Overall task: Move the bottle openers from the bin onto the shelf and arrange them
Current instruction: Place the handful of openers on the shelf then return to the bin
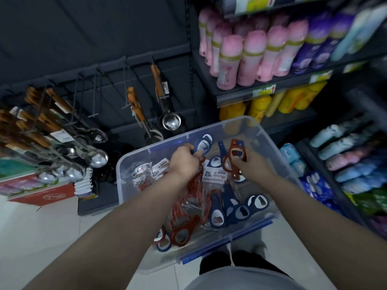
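A clear plastic bin [134,164] stands on the floor in front of me, holding several red and blue bottle openers [217,214], some in packets with white labels. My left hand [185,160] is inside the bin, closed around blue bottle openers [204,145] lifted near the far wall. My right hand [250,164] grips red bottle openers [232,158] raised above the pile. The dark rack with hooks [100,80] rises behind the bin.
Ladles and spoons with wooden handles [62,132] hang on the rack's hooks at left. Shelves at right carry pink bottles [240,57], yellow bottles [272,105] and soft packs [356,164]. A red box [48,195] sits on the white tiled floor.
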### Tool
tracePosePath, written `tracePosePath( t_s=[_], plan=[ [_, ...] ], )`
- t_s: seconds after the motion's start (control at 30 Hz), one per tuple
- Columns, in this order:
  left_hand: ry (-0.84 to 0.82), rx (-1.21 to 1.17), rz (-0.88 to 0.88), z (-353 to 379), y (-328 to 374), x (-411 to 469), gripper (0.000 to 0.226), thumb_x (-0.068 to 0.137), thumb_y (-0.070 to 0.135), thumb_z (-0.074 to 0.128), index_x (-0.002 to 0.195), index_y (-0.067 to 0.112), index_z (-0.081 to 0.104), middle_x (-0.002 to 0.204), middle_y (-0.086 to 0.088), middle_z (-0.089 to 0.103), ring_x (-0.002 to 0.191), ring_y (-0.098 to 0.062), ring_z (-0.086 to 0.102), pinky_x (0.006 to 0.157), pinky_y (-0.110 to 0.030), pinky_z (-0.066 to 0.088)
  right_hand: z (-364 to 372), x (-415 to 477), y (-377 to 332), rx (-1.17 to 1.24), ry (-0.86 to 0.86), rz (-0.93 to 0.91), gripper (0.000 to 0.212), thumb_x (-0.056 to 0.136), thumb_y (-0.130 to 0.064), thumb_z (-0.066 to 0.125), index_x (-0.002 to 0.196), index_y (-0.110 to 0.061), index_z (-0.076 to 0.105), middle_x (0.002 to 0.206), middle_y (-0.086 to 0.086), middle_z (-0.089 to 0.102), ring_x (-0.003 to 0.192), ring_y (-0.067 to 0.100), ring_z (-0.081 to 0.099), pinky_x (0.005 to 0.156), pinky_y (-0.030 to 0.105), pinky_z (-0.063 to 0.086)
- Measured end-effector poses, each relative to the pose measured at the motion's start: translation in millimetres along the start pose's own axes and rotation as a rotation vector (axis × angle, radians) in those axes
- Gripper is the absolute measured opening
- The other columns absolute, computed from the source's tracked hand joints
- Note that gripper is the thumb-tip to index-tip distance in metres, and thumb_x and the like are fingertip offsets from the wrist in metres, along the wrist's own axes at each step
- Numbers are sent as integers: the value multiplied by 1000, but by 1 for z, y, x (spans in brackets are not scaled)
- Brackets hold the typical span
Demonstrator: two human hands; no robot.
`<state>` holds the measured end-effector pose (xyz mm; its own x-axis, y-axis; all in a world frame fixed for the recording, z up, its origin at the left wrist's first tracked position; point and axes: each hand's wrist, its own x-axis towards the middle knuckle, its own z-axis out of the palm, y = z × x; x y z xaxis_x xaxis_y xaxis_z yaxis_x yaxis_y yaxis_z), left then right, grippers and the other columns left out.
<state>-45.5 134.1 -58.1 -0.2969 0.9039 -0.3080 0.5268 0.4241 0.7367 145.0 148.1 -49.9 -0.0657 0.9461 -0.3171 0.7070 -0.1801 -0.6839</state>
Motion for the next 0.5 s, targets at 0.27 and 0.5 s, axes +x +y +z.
tracePosePath(
  t_s=[0.27, 0.5],
  plan=[
    [-81, -179, 191, 63, 130, 0, 13, 87, 21, 60, 74, 18, 60, 79, -10, 70, 74, -26, 67, 64, -35, 50, -110, -9, 16, 202, 306, 40, 28, 92, -24, 55, 116, -8, 57, 116, 12, 63, 108, 28, 57, 92, 39, 46],
    [-203, -146, 391, 181, 259, -32, 14, 87, 30, 66, 81, 18, 64, 74, -2, 60, 69, -19, 53, 61, -27, 38, -246, -26, 113, 157, 528, 211, 31, 93, -33, 48, 110, -9, 56, 103, 11, 65, 91, 31, 61, 76, 34, 45]
  ],
)
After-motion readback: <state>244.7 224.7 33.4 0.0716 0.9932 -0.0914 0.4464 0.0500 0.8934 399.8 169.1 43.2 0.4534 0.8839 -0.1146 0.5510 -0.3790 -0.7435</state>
